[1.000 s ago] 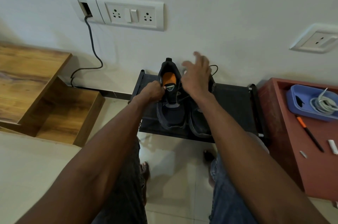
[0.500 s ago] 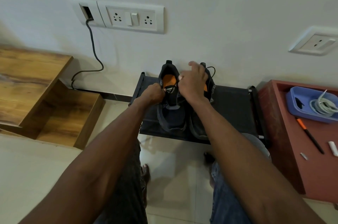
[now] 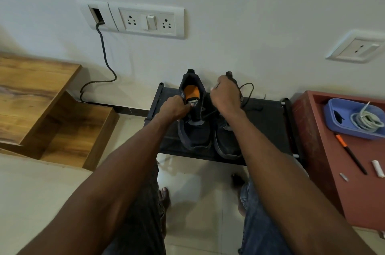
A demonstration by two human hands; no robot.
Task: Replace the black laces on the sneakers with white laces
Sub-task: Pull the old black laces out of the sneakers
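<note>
Two dark sneakers stand side by side on a low black rack point(image 3: 268, 127), toes toward me. The left sneaker point(image 3: 194, 129) has an orange insole. My left hand point(image 3: 175, 108) grips its tongue and collar at the left side. My right hand point(image 3: 226, 94), fingers curled, pinches a black lace point(image 3: 246, 92) over the right sneaker point(image 3: 226, 140), whose upper part it hides. A lace strand runs from the left sneaker toward that hand, and a loop trails behind to the right. White laces point(image 3: 366, 120) lie coiled in a blue tray point(image 3: 333, 121).
The blue tray sits on a red table point(image 3: 354, 196) at the right, with an orange-capped pen point(image 3: 350, 153) and small white pieces. A wooden step unit point(image 3: 52, 113) stands at the left. A cable point(image 3: 104, 56) hangs from the wall sockets. My knees and feet are below the rack.
My right hand went from spread fingers above the shoes to curled fingers pinching the black lace, and shifted slightly right. My left hand kept its grip on the left sneaker.
</note>
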